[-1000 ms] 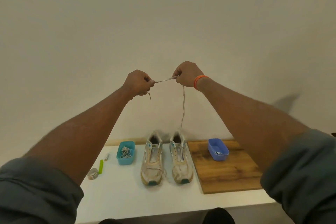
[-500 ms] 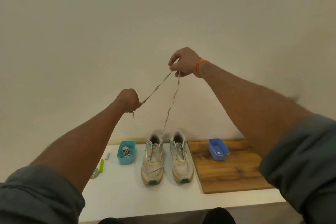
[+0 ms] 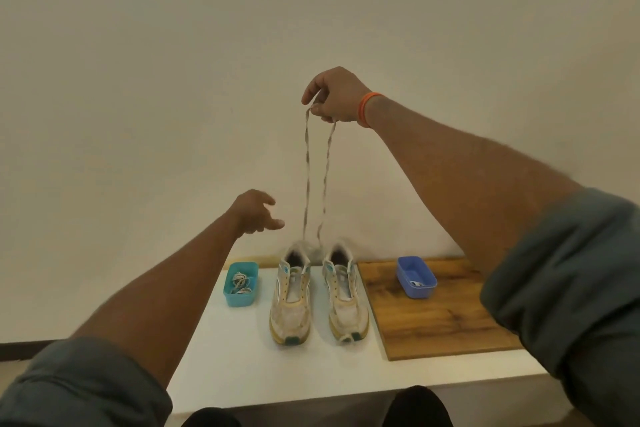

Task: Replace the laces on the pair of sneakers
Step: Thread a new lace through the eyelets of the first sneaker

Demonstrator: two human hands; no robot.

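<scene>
Lace [image 3: 316,163] now free of left hand [image 3: 254,211].

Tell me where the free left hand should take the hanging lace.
Probably low on the lace, near the two loose ends above the sneakers, coming in from the left. The right hand pinches its top so both strands hang straight and close together; the open left hand is level with their lower part.

Lace ends [image 3: 304,236]: I lose them, blurred above the sneakers.
Blue tub [image 3: 416,277] contents: too small for me to tell.
</scene>
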